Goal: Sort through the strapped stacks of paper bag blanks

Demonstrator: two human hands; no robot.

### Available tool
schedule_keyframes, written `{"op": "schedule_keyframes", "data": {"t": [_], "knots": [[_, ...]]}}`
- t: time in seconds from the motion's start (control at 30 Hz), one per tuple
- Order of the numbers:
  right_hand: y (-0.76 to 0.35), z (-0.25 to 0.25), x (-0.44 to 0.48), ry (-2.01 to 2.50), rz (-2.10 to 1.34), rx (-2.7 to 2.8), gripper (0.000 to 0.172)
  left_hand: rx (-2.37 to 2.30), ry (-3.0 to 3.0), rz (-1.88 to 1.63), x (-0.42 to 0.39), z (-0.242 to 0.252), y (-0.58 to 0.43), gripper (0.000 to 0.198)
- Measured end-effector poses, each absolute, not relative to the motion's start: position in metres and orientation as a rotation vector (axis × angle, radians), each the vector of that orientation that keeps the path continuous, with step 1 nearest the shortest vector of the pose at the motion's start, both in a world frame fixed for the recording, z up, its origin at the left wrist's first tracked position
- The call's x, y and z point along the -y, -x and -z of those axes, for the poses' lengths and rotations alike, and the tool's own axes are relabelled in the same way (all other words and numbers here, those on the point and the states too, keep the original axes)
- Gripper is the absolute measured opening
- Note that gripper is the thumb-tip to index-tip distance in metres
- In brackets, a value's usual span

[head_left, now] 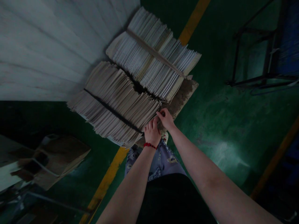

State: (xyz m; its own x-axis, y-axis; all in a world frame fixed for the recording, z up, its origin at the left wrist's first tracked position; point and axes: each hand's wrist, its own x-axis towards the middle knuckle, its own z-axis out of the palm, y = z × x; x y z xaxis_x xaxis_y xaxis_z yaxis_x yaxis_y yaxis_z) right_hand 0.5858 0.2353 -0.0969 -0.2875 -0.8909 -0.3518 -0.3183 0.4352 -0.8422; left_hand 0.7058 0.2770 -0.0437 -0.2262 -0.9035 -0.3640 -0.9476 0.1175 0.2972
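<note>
Head view: resting left hand (153, 134), fingers loosely spread, against the end of the strapped cardboard bundle (119, 102) on a worn board (188, 91); curling right hand (166, 120) near its corner, cannot tell whether pinching anything. Probably heavy, bendy-edged; best supported low, under both ends.

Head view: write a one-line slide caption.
Left hand and right hand at one end of a banded stack, another bundle beyond.

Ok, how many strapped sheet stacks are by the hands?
2: the dark-strapped stack beside the left hand, the pale-strapped stack just beyond. Any underneath would be hidden.
</note>
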Motion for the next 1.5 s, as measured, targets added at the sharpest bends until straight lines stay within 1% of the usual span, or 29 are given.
{"op": "schedule_keyframes", "data": {"t": [0.1, 0.13, 0.17, 0.23, 0.3, 0.33, 0.4, 0.5, 0.6, 0.77, 0.93, 1.03, 1.13, 1.2, 1.33, 1.5], "knots": [[-0.589, 0.098, -0.237, 0.989, 0.836, -1.844, 0.015, -2.265, 1.88, -0.701, -0.275, 0.043, -0.704, 0.081], [-0.59, 0.097, -0.238, 0.952, 0.844, -1.85, 0.016, -2.266, 1.883, -0.69, -0.275, 0.043, -0.704, 0.083], [-0.591, 0.096, -0.238, 0.91, 0.859, -1.849, 0.024, -2.269, 1.888, -0.681, -0.275, 0.043, -0.704, 0.084], [-0.592, 0.094, -0.238, 0.864, 0.914, -1.817, 0.047, -2.275, 1.896, -0.678, -0.275, 0.045, -0.703, 0.085], [-0.59, 0.092, -0.236, 0.918, 0.968, -1.776, 0.066, -2.278, 1.897, -0.691, -0.274, 0.046, -0.704, 0.085], [-0.589, 0.092, -0.236, 0.97, 0.979, -1.764, 0.071, -2.277, 1.897, -0.697, -0.274, 0.046, -0.704, 0.084], [-0.586, 0.092, -0.235, 1.07, 0.962, -1.74, 0.073, -2.273, 1.901, -0.702, -0.274, 0.046, -0.705, 0.084], [-0.584, 0.093, -0.237, 1.107, 0.937, -1.717, 0.066, -2.275, 1.907, -0.693, -0.275, 0.045, -0.704, 0.084], [-0.584, 0.092, -0.239, 1.034, 0.938, -1.753, 0.057, -2.287, 1.907, -0.672, -0.276, 0.046, -0.704, 0.085], [-0.582, 0.089, -0.238, 1.146, 0.963, -1.687, 0.062, -2.293, 1.904, -0.659, -0.277, 0.048, -0.704, 0.083], [-0.582, 0.093, -0.239, 1.028, 0.937, -1.745, 0.056, -2.297, 1.903, -0.657, -0.276, 0.048, -0.704, 0.086], [-0.582, 0.095, -0.24, 0.979, 0.883, -1.802, 0.047, -2.28, 1.91, -0.648, -0.276, 0.046, -0.703, 0.087], [-0.579, 0.094, -0.236, 1.078, 0.832, -1.807, 0.036, -2.266, 1.91, -0.638, -0.275, 0.045, -0.701, 0.086], [-0.576, 0.094, -0.233, 1.153, 0.798, -1.787, 0.032, -2.261, 1.91, -0.631, -0.275, 0.045, -0.7, 0.084], [-0.573, 0.092, -0.23, 1.262, 0.708, -1.693, 0.031, -2.238, 1.913, -0.625, -0.273, 0.046, -0.7, 0.082], [-0.573, 0.089, -0.234, 1.257, 0.692, -1.729, 0.014, -2.221, 1.912, -0.636, -0.27, 0.047, -0.7, 0.079]]}}
